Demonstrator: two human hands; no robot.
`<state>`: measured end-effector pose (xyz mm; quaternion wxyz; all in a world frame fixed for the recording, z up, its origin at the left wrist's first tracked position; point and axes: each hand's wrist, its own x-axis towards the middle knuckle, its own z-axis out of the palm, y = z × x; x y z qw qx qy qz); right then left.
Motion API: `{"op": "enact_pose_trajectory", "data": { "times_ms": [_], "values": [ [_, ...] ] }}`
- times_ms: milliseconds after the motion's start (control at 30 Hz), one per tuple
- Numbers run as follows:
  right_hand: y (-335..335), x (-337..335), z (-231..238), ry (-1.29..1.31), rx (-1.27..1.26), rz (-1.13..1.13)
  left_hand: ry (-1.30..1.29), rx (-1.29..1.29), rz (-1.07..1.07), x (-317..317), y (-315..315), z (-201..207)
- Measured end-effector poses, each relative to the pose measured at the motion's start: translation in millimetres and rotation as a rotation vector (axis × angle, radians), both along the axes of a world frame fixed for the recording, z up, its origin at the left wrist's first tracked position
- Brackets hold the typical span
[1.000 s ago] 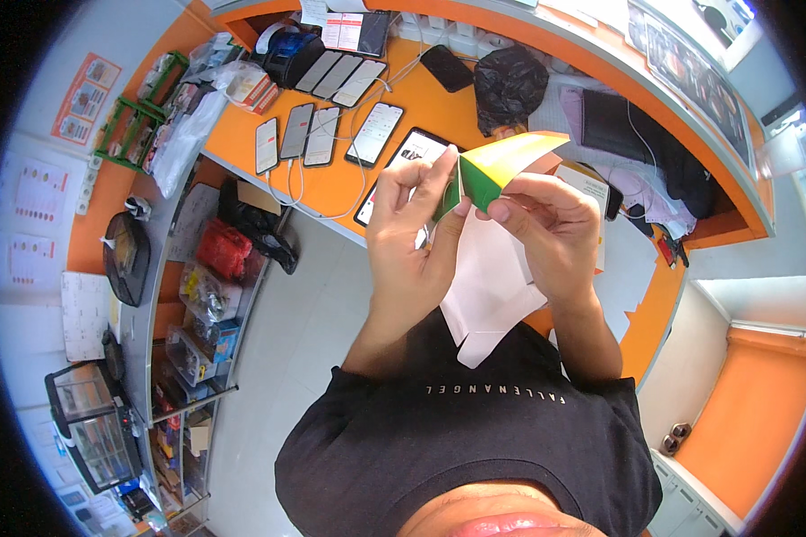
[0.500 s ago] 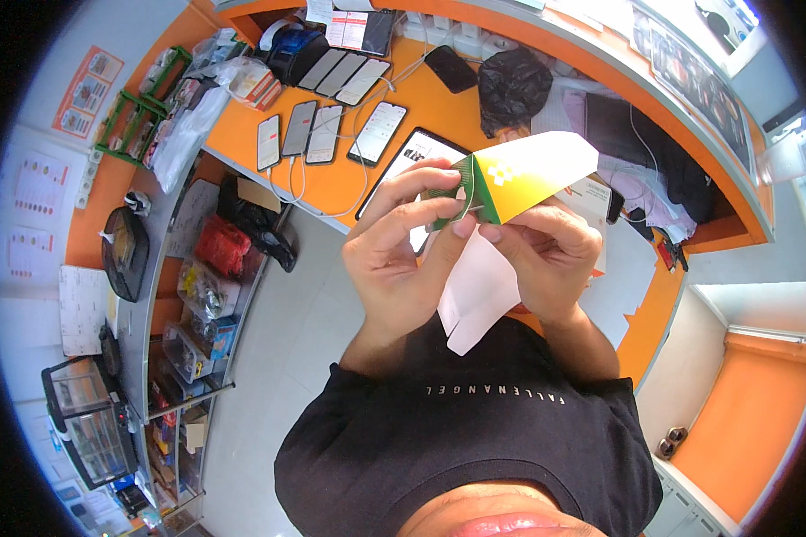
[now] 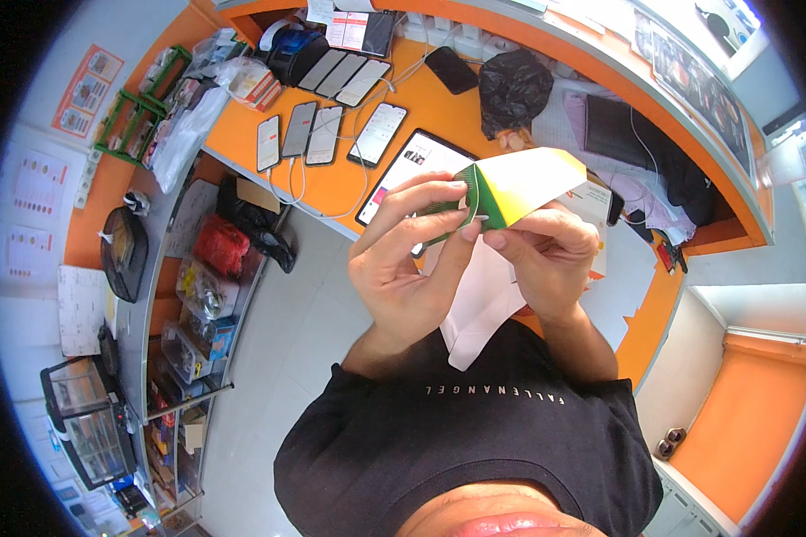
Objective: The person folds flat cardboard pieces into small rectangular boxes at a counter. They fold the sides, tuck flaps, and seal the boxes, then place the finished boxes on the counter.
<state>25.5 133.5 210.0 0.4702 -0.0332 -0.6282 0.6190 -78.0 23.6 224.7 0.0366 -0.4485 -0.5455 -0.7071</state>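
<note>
Both hands are raised in front of my chest around a folded green-and-yellow card (image 3: 497,192) with a glossy, pale upper face. A pinkish-white flap or sheet (image 3: 484,300) hangs below it between my wrists. My left hand (image 3: 407,255) is closed on the card's green ribbed end, its fingers behind and thumb in front. From the other side my right hand (image 3: 551,259) pinches the lower edge, its thumb close to the left thumb. A small pale edge or piece shows between the thumbs, too small to name. Just beyond the left fingers lies a tablet (image 3: 425,152) with its screen lit.
Several phones (image 3: 322,134) with white charging cables lie on the orange desk (image 3: 233,134). A black plastic bag (image 3: 513,85) and a dark phone (image 3: 451,70) are farther back. At right stands a white box (image 3: 591,201). Shelves (image 3: 201,313) with packaged goods line the left.
The card has tilted and dipped slightly, showing more green. Its white flap has swung a little lower toward my chest. Both hands keep their grip, with small shifts of the fingers.
</note>
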Motion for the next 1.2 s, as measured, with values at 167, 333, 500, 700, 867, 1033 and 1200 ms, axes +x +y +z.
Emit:
{"op": "enact_pose_trajectory", "data": {
  "times_ms": [167,333,500,700,867,1033,1200],
  "values": [
    [1,0,0,0.009,-0.02,0.007,0.049,-0.01,0.009,0,2,1],
    [4,1,-4,0.028,0.029,0.033,0.116,-0.027,0.002,0,0,1],
    [6,4,-7,0.008,-0.01,-0.002,0.288,-0.142,-0.057,-2,-5,10],
    [8,11,9,-0.072,0.278,-0.015,0.343,-0.075,0.161,12,2,6],
    [-6,18,33,-0.203,0.591,-0.078,0.394,0.024,0.357,-1,6,-8],
    [5,45,28,-0.112,0.85,-0.687,0.355,0.096,0.415,-9,6,-21],
    [27,51,21,-0.27,0.66,-0.707,0.104,0.15,0.257,-6,11,-26]
  ]
}}
